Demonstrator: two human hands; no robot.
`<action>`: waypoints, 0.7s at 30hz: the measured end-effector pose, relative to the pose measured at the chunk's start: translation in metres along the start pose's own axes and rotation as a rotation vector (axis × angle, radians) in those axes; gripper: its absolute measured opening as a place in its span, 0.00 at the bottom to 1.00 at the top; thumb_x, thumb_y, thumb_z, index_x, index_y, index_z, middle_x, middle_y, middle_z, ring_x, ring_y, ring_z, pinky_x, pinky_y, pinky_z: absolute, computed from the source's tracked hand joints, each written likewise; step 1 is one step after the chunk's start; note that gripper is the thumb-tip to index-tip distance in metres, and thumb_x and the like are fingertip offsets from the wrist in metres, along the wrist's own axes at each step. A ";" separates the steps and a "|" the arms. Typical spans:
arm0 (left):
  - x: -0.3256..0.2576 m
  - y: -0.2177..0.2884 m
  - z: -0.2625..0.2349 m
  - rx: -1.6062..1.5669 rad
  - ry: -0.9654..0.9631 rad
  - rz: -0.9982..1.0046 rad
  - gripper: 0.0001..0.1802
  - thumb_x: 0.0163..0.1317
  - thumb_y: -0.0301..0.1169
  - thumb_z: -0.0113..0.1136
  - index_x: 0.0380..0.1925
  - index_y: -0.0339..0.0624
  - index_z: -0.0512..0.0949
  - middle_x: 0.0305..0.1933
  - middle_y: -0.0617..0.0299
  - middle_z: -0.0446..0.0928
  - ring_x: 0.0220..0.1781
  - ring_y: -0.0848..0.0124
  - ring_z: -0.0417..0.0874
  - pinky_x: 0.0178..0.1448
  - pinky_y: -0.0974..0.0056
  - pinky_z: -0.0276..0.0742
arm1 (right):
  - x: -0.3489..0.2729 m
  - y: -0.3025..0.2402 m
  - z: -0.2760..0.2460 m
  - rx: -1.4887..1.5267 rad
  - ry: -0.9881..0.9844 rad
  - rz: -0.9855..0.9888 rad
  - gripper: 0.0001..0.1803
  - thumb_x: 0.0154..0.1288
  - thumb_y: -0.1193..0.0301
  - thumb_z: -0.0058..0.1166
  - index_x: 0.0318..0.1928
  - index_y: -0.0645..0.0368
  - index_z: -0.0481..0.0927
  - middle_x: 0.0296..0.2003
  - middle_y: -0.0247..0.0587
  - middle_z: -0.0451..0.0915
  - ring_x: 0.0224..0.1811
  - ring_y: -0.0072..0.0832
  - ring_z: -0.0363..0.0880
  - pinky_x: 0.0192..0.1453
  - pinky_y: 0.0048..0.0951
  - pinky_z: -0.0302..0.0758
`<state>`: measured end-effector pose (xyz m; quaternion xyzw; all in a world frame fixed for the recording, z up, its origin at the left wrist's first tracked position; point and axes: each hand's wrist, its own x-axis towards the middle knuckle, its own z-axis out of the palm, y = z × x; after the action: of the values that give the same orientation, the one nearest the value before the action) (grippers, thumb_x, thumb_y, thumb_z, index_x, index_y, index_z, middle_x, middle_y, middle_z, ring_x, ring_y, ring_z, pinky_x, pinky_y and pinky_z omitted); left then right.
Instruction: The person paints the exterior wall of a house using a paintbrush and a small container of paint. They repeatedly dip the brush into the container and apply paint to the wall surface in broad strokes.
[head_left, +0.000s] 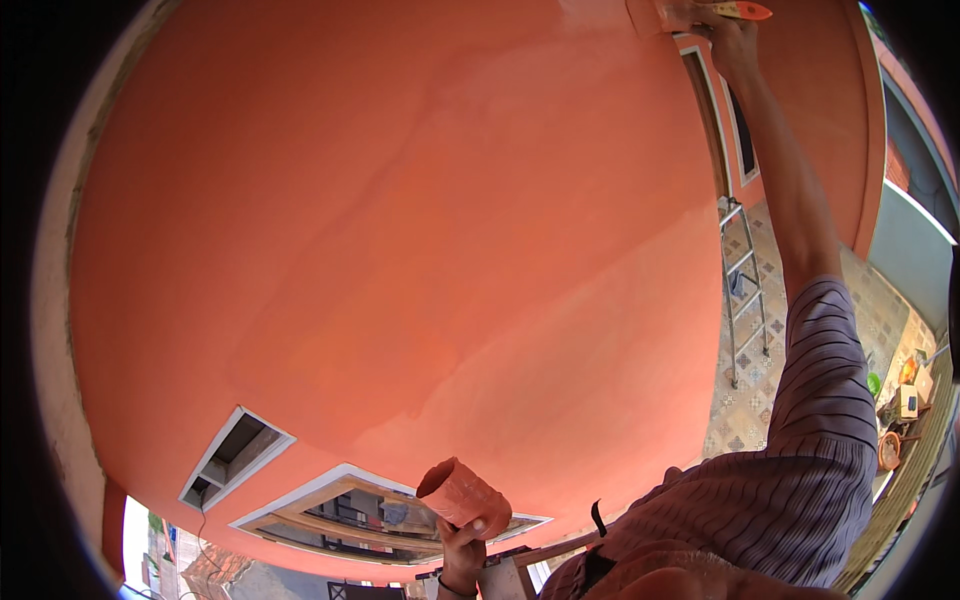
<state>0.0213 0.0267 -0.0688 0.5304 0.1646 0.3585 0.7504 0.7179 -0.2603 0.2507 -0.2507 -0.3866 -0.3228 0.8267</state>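
Observation:
A broad orange wall (380, 220) fills most of the view, with smooth, darker wet-looking paint above and a paler patch toward the lower right. High at the upper right, my right hand (735, 45) grips a paintbrush (745, 10) with an orange-tipped handle. The bristle end touches the wall near its right-hand edge. Low in the middle, my left hand (462, 555) is wrapped round a paint-smeared orange cup (468, 497), held tilted; what is inside it cannot be seen.
A metal ladder (738, 270) stands on the patterned tile floor (735, 425) right of the wall. Two white-framed windows, a small one (235, 455) and a larger one (345, 515), open in the wall's lower part. Pots and boxes (905, 400) cluster at the far right.

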 end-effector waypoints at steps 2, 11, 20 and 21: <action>-0.001 0.000 -0.004 0.012 -0.008 -0.021 0.40 0.49 0.28 0.79 0.64 0.34 0.73 0.58 0.57 0.82 0.60 0.60 0.84 0.68 0.53 0.78 | 0.004 0.000 -0.017 -0.046 0.018 -0.021 0.10 0.61 0.80 0.69 0.39 0.58 0.79 0.36 0.39 0.84 0.37 0.31 0.87 0.40 0.40 0.87; -0.001 -0.003 -0.008 -0.007 -0.018 -0.020 0.42 0.50 0.26 0.77 0.67 0.35 0.71 0.60 0.55 0.81 0.62 0.58 0.84 0.70 0.50 0.79 | 0.019 -0.044 -0.002 -0.330 -0.118 -0.393 0.09 0.59 0.79 0.70 0.40 0.60 0.84 0.39 0.39 0.87 0.37 0.29 0.86 0.38 0.33 0.84; 0.001 -0.002 -0.002 -0.007 -0.013 0.001 0.47 0.50 0.26 0.76 0.71 0.35 0.65 0.60 0.50 0.80 0.63 0.51 0.83 0.72 0.43 0.79 | -0.075 -0.015 -0.060 -0.490 -0.616 -0.109 0.08 0.67 0.87 0.64 0.36 0.60 0.82 0.53 0.42 0.86 0.59 0.30 0.85 0.64 0.33 0.84; 0.002 -0.001 -0.002 -0.007 -0.027 -0.015 0.47 0.50 0.26 0.76 0.71 0.35 0.65 0.60 0.49 0.80 0.63 0.50 0.83 0.72 0.42 0.79 | -0.081 -0.022 -0.071 -0.533 -0.637 -0.033 0.08 0.67 0.86 0.65 0.35 0.60 0.83 0.53 0.42 0.86 0.59 0.31 0.85 0.64 0.33 0.84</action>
<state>0.0223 0.0291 -0.0703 0.5314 0.1569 0.3462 0.7571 0.6957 -0.2950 0.1486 -0.5371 -0.5299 -0.3312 0.5666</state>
